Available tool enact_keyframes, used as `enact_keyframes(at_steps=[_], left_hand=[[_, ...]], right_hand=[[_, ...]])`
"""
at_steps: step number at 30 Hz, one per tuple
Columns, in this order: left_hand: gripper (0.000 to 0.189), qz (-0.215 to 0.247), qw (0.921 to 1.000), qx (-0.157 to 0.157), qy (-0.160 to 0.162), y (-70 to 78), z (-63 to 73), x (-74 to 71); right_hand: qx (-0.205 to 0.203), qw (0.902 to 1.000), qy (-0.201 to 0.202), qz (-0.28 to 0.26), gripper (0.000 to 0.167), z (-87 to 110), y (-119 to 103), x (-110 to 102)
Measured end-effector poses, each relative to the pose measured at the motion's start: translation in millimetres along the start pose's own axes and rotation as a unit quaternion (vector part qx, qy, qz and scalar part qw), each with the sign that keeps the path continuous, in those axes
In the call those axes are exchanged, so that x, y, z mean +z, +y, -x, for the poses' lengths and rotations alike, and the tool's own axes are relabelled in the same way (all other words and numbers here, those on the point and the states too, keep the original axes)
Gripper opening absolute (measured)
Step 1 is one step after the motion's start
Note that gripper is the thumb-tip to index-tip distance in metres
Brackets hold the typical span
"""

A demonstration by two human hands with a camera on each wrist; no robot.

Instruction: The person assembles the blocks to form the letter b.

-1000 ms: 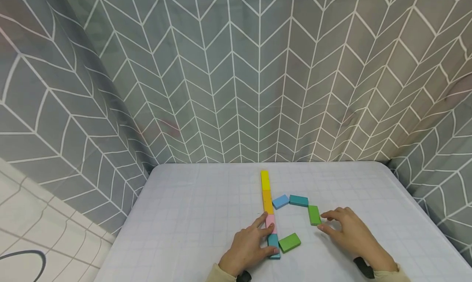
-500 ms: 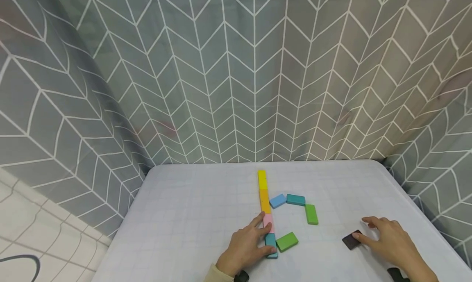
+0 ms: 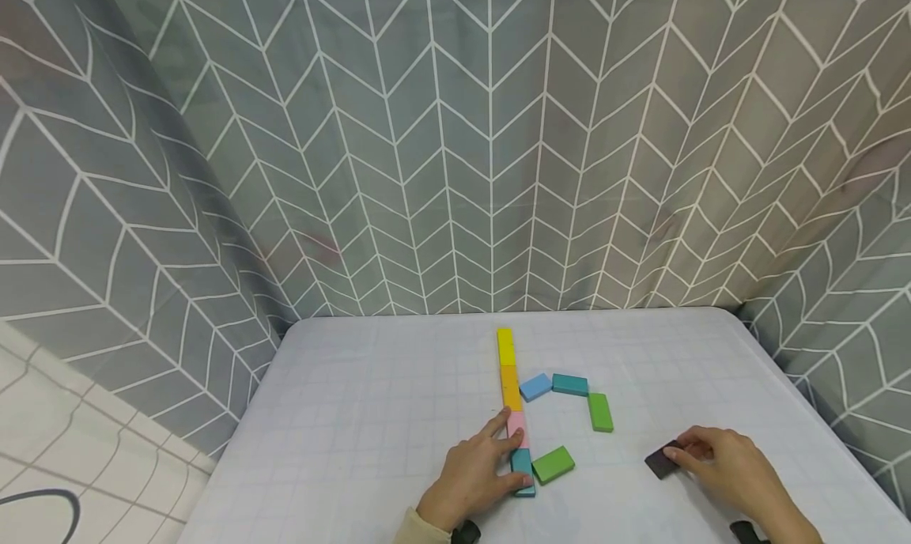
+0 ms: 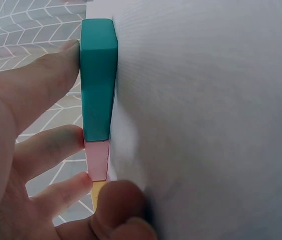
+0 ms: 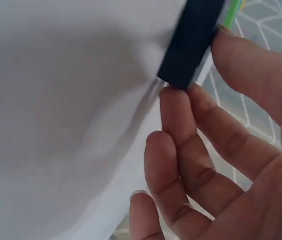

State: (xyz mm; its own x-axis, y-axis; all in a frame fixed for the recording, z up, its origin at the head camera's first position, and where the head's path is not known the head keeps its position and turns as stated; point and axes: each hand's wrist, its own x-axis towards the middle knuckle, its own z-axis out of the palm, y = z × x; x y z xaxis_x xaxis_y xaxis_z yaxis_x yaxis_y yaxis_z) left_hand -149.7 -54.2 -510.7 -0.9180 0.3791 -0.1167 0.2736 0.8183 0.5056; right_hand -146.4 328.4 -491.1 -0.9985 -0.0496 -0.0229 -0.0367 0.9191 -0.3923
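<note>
My left hand point(image 3: 470, 477) rests its spread fingers along a straight row of flat blocks. Its thumb touches the teal block point(image 3: 522, 461) at the near end, and two fingertips lie at the pink block point(image 3: 518, 424). An orange block point(image 3: 511, 388) and a yellow block point(image 3: 505, 346) continue the row away from me. To the right, my right hand point(image 3: 733, 469) pinches a black block point(image 3: 659, 461) between thumb and fingertips. In the right wrist view the fingertips press at one end of this black block point(image 5: 188, 47), the thumb along its side.
Right of the row, a light blue block point(image 3: 535, 387), another teal block point(image 3: 570, 384) and a green block point(image 3: 601, 413) form a curve. A second green block point(image 3: 553, 465) lies slanted by the row's near end. A patterned curtain point(image 3: 455, 172) hangs behind the white table point(image 3: 356, 417).
My right hand left the upright green block and moved right to the black block. Since then it has pinched it and shifted slightly left with it. My left hand stays on the row.
</note>
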Motion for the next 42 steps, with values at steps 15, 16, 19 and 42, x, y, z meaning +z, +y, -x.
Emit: enact_keyframes(at_steps=[15,16,19,42], left_hand=[[0.069,-0.004,1.0,0.002,0.002,-0.4,-1.7,0.1],[0.069,-0.004,1.0,0.002,0.002,-0.5,-1.6,0.2],[0.069,-0.001,1.0,0.002,0.004,-0.6,-1.3,0.2],[0.069,0.005,1.0,-0.005,-0.003,0.1,-0.9,0.1]], right_hand=[[0.0,0.9993,-0.033,-0.016,0.058,1.3,-33.4,8.1],[-0.003,0.9994,-0.031,-0.016,0.058,1.5,-35.2,8.9],[-0.009,0.9996,-0.02,-0.016,0.058,1.3,-40.7,12.1],[-0.052,0.998,0.003,-0.036,0.043,-3.9,-80.5,31.5]])
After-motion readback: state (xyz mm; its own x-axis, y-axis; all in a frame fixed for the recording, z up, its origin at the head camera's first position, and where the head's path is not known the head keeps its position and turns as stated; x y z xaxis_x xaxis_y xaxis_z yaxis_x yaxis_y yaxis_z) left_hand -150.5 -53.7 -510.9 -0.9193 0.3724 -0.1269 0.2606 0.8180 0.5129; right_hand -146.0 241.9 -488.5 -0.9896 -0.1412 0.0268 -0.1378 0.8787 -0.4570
